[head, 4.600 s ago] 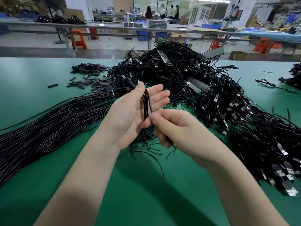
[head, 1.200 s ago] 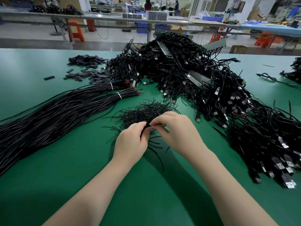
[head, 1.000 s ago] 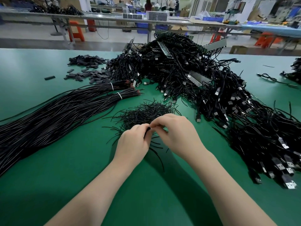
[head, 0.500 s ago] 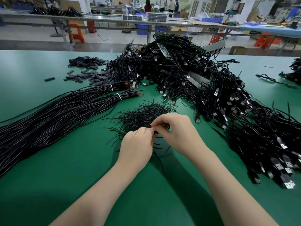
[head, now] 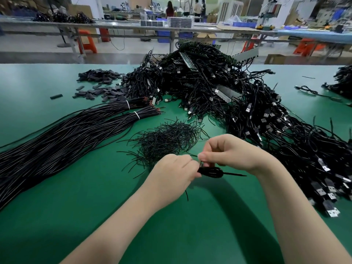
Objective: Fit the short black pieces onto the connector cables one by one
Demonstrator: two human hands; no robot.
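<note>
hands first, from the head cam: both are low in the middle over the green table (head: pixel 57 216). left hand (head: pixel 171 174) is curled into a loose fist, pinching the near end of a small bunch of black pieces (head: pixel 209 171), and the right hand (head: pixel 230 153) has thumb and forefinger clamped on the same bunch from above. the bunch looks like a short, fat, glossy black bundle with one thin strand poking out to the right, and another thin strand hangs out below the left fist. can't tell how many pieces are in it.

just behind the hands sits a loose heap of thin short black pieces (head: pixel 167 138), like a bird's nest, strands sticking out every way. left of that, long cable bundles (head: pixel 66 138) lie diagonally, tied near their far ends with white ties (head: pixel 136 115), and the tips show reddish copper.

far left there's a scatter of flat dark sleeves (head: pixel 102 88). the huge tangle of connector cables (head: pixel 247 111) with silver usb-type plugs runs from the back centre down the right edge.

writing: nothing readable anywhere, the plugs and the background benches are too blurry. a few people stand way back by the far benches (head: pixel 133 25).
</note>
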